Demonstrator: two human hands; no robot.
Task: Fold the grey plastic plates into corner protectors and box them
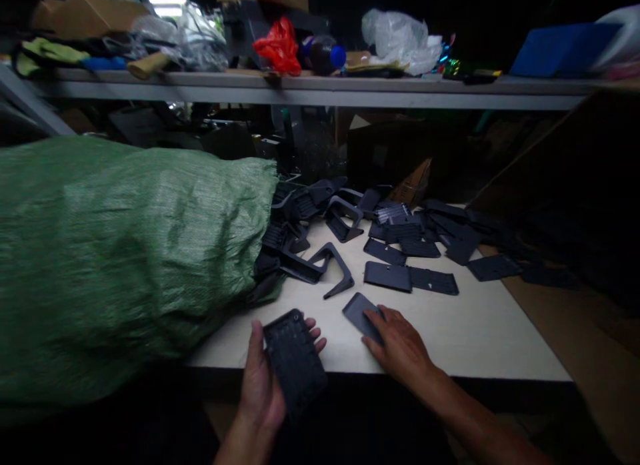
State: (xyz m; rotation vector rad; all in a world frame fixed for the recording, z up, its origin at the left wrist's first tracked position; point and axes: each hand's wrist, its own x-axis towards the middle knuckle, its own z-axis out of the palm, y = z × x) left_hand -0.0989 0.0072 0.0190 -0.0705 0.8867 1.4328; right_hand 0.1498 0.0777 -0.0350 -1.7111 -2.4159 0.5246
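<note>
My left hand (265, 385) is wrapped around a dark plastic panel (296, 361), its ribbed inner side facing up, in front of the table edge. My right hand (397, 338) grips a second flat dark panel (359, 311) over the tabletop, thumb and fingers on its near end. Just beyond lie an angled dark bracket (337, 268) and two flat panels, one smooth (387, 276) and one ribbed (434, 281). Farther back several more brackets and panels (404, 233) are heaped together.
A large green woven sack (135, 251) fills the left, its mouth towards the heaped parts. Behind the table (465, 335) runs a shelf (320, 91) with a red plastic bag (280, 48), a bottle (325, 55) and a blue bin (563, 48). Cardboard (565, 338) stands at the right.
</note>
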